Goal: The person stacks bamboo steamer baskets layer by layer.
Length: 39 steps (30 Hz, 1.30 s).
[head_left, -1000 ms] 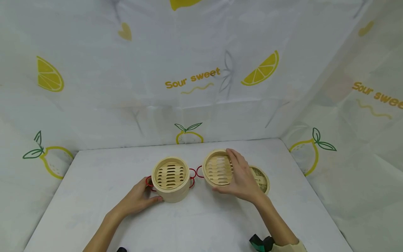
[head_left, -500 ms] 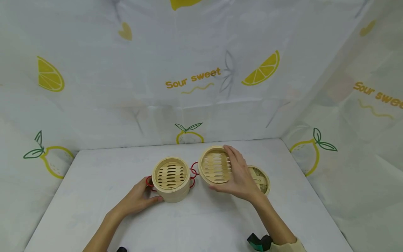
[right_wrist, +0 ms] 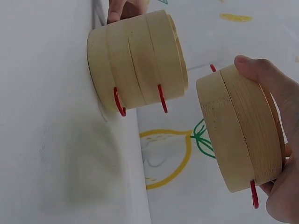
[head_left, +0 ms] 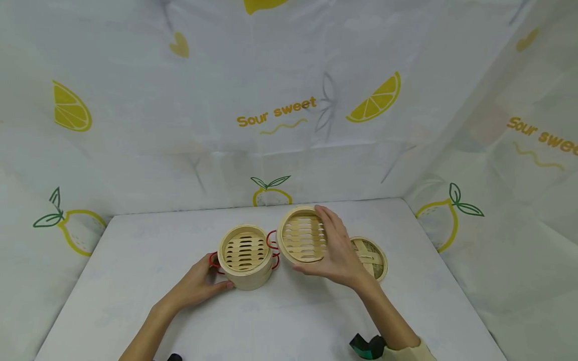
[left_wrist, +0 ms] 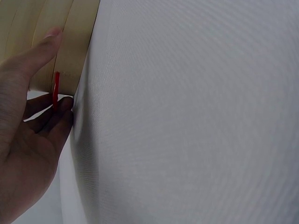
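Over the last second the right grip [head_left: 336,258] has carried its tier [head_left: 301,235] leftward, toward the left grip [head_left: 200,284], so the tier now hangs just beside and higher than the stack [head_left: 247,280]. That closes most of the sideways gap, yet the tier is not seated on anything: the right wrist view shows clear space between the two bodies, and the tier tilts relative to the stack. The right grip is clamped on the tier's right side, thumb at the near edge. The left grip has not moved; its thumb lies along the stack's near side and its fingers curl by the red handle there, holding the stack upright on the desk [head_left: 271,331].

The tier's own red loop [head_left: 267,239], left of the right grip, points at the stack's rim and could snag on it; whether they touch, I cannot tell. Right of the right grip the lid [head_left: 372,258] lies flat, partly hidden by that hand, out of the way.
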### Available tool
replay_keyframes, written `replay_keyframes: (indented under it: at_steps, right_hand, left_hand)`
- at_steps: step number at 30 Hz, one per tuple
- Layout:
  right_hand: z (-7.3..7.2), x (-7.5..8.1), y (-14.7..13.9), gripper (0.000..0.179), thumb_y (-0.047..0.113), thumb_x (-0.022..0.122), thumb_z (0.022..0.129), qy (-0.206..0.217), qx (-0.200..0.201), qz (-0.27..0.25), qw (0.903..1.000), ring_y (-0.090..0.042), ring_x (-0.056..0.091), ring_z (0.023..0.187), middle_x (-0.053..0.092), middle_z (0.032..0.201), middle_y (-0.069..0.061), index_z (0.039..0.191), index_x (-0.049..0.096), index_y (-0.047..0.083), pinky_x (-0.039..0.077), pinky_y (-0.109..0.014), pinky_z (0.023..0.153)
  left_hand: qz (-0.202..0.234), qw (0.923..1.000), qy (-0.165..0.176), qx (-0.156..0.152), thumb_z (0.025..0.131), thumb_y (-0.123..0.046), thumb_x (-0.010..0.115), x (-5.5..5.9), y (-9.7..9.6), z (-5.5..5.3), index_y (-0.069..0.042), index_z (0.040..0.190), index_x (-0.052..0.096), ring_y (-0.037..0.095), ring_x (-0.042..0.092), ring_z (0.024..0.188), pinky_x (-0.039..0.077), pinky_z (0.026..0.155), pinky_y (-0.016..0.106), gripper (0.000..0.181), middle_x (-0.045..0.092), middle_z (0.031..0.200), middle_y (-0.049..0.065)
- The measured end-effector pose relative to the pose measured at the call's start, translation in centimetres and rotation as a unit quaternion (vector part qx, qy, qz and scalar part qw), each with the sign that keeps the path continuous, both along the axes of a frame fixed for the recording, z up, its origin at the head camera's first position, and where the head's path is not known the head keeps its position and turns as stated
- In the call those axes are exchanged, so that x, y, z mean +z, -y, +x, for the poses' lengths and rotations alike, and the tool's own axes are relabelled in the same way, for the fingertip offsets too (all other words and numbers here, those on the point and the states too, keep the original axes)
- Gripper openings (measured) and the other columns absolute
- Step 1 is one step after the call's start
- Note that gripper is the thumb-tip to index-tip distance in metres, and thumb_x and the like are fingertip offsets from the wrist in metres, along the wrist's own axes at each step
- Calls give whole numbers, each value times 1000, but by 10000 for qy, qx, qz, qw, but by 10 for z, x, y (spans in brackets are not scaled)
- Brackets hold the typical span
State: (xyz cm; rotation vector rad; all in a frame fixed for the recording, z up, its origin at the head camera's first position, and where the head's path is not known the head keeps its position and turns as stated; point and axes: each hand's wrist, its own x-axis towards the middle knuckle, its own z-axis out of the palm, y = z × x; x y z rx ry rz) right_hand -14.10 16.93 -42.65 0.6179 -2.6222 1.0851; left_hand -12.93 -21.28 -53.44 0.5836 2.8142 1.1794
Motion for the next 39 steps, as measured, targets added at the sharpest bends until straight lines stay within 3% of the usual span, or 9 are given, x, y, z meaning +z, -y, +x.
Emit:
replay_keyframes:
  at_steps: [16, 31, 39]
  right_hand:
    - [2, -1, 5, 140, 45, 105, 58, -96, 18, -57, 9999, -38, 37, 158, 36, 172, -14, 170, 29, 12, 40, -70, 124]
    - [2, 0, 10, 141, 42, 106, 58, -190, 120, -155, 9996, -38, 37, 158, 35, 173, -14, 171, 28, 12, 40, -70, 123]
    - [3, 2, 13, 141, 43, 107, 58, -151, 152, -247, 9995, -38, 37, 159, 34, 174, -14, 172, 28, 14, 40, -72, 124]
  left_hand:
    - [8, 10000, 81, 44, 87, -43, 92, 0, 0, 0, -5, 147, 58, 23, 69, 128, 57, 113, 49, 79, 72, 133, -1]
    - [0, 10000, 27, 30, 87, -42, 93, 0, 0, -1, -6, 146, 59, 11, 66, 122, 58, 111, 44, 77, 71, 129, -4]
    - [-7, 10000, -12, -2, 87, -43, 93, 0, 1, -1, -5, 147, 58, 12, 66, 123, 58, 111, 44, 79, 71, 130, -3]
